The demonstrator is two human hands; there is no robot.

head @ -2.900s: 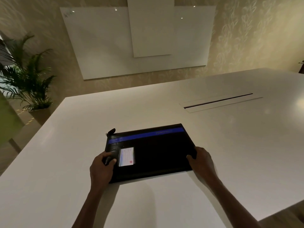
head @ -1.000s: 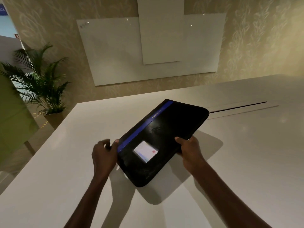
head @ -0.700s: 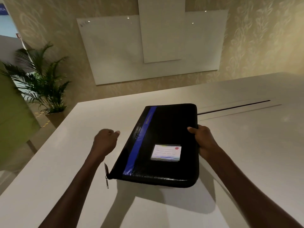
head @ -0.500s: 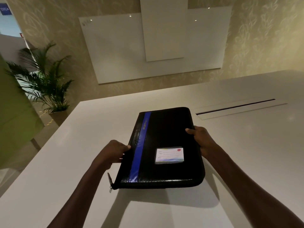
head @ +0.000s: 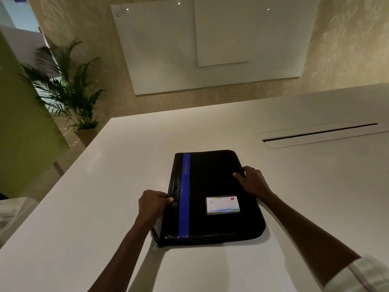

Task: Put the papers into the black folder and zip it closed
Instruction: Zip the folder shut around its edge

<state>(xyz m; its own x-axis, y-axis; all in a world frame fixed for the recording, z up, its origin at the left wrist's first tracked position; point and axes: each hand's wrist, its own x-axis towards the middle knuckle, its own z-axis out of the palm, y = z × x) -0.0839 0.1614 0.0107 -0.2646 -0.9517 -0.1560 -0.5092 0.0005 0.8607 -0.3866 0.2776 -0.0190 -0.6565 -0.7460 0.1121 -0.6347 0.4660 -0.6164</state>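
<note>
On table [head: 105, 207], blue-striped black folder [head: 212, 186].

You face a broad white table [head: 294, 186] with a long dark slot [head: 320, 133]; beyond it, overlapping white wall panels [head: 189, 60] and a potted green palm [head: 67, 89].

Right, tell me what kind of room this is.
Probably an office meeting room: a large white table with a cable slot, blank white boards on the wall, and a potted palm in the corner.
</note>
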